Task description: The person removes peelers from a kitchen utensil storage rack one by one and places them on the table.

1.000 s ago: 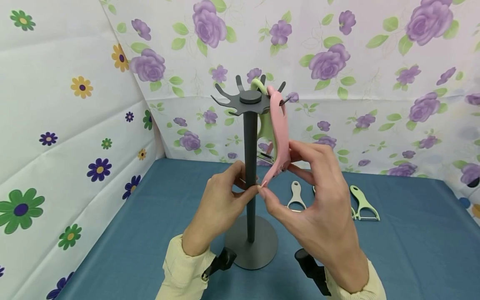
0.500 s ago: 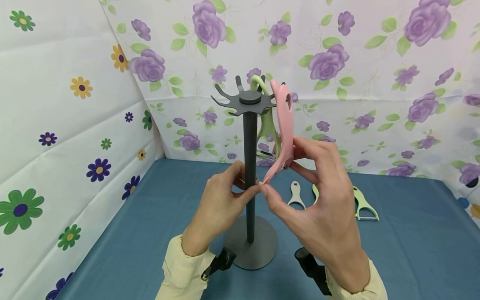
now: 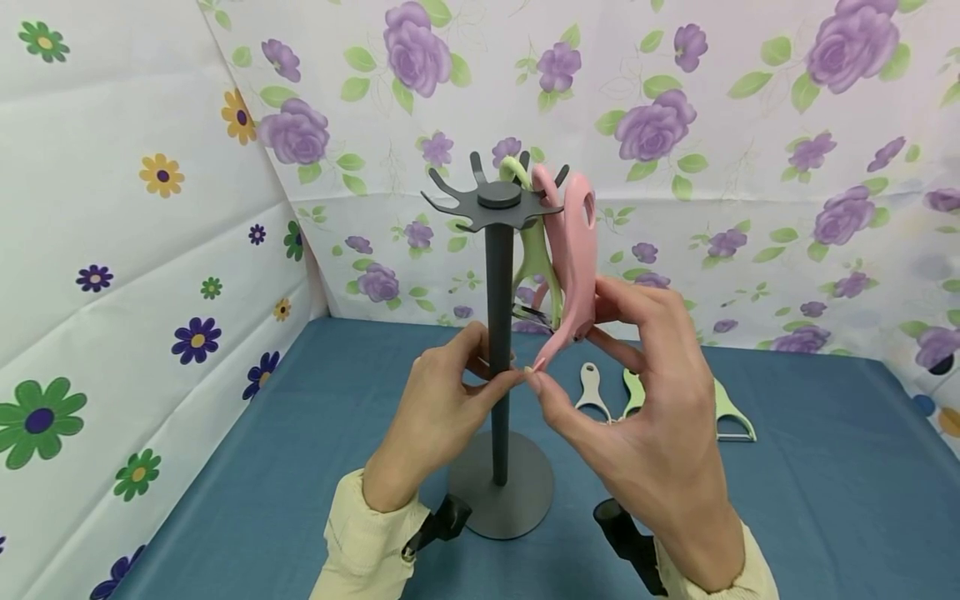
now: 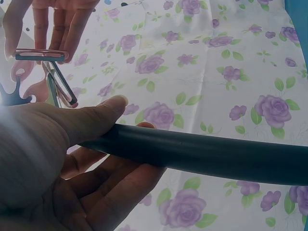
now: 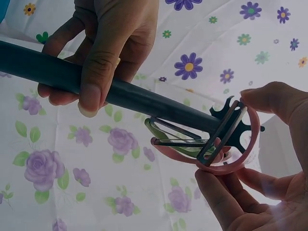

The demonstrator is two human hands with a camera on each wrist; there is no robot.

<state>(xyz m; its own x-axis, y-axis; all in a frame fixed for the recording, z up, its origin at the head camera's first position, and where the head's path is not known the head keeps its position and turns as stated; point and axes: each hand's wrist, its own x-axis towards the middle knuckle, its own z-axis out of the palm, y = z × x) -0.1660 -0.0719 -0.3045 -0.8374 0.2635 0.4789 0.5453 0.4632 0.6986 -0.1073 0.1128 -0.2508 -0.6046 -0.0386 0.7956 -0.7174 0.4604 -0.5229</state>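
Note:
My left hand (image 3: 438, 400) grips the dark pole (image 3: 499, 292) of a rack topped by a ring of upturned hooks (image 3: 480, 204). A pink Y-shaped peeler (image 3: 579, 262) is pinched between the thumb and fingers of my right hand (image 3: 656, 417). It stands handle up, just right of the hooks, its blade end low. Close behind it hang a second pink peeler (image 3: 553, 229) and a green peeler (image 3: 534, 254). In the right wrist view, the held peeler's blade (image 5: 222, 132) faces the camera, with the hanging blades beside it.
On the blue tabletop (image 3: 817, 467) behind my right hand lie a whitish peeler (image 3: 590, 385) and green peelers (image 3: 732, 417), partly hidden. The rack's round base (image 3: 502, 508) stands between my forearms. Flowered cloth (image 3: 675, 250) hangs at the back and left.
My right hand has moved a little to the right with the pink peeler, which lies farther from the hooks. More of the second pink peeler shows. My left hand stays on the pole.

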